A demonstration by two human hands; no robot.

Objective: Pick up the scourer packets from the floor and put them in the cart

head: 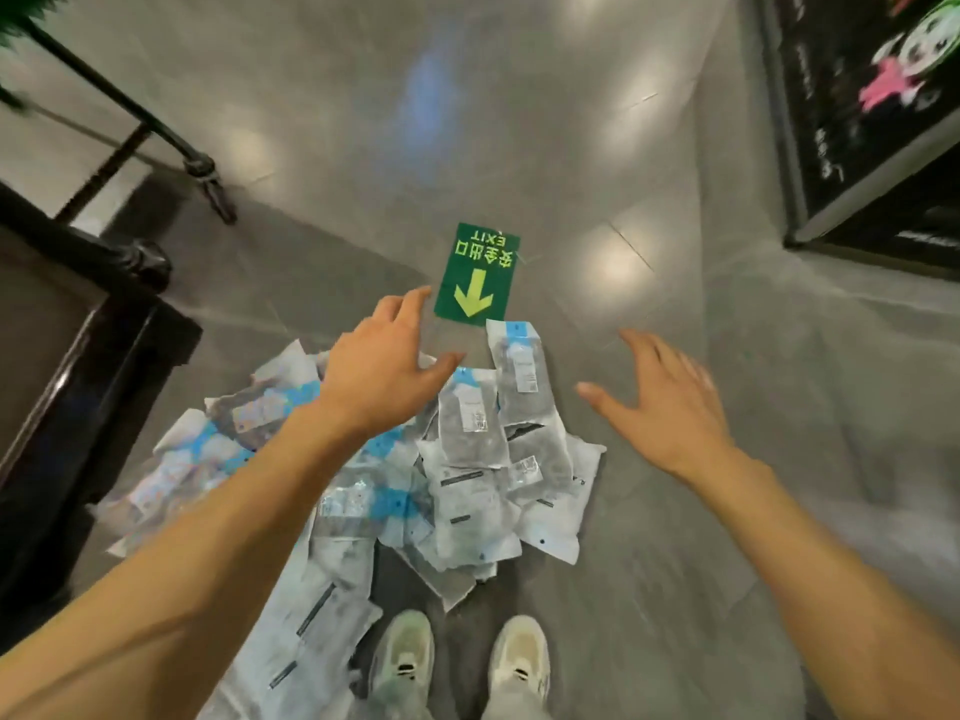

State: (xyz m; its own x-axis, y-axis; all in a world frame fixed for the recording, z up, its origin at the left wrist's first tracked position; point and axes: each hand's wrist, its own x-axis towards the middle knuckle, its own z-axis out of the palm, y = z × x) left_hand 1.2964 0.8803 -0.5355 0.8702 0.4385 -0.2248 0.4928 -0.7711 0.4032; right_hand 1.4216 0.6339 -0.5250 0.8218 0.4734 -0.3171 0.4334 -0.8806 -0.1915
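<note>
I see the scourer packets (467,475) lying in a loose, overlapping heap on the grey floor, just ahead of the shoes. Each is a flat, clear plastic pouch with dark grey contents and a white label; several carry a blue header strip. They lie at mixed angles, some crumpled. One packet (514,366) lies lengthwise at the far edge of the heap. I cannot identify the cart with certainty.

view: single head camera, wide-angle
facing: forward and steeply down at the floor (649,537)
nearness: forearms fill the lower frame
shared: none
</note>
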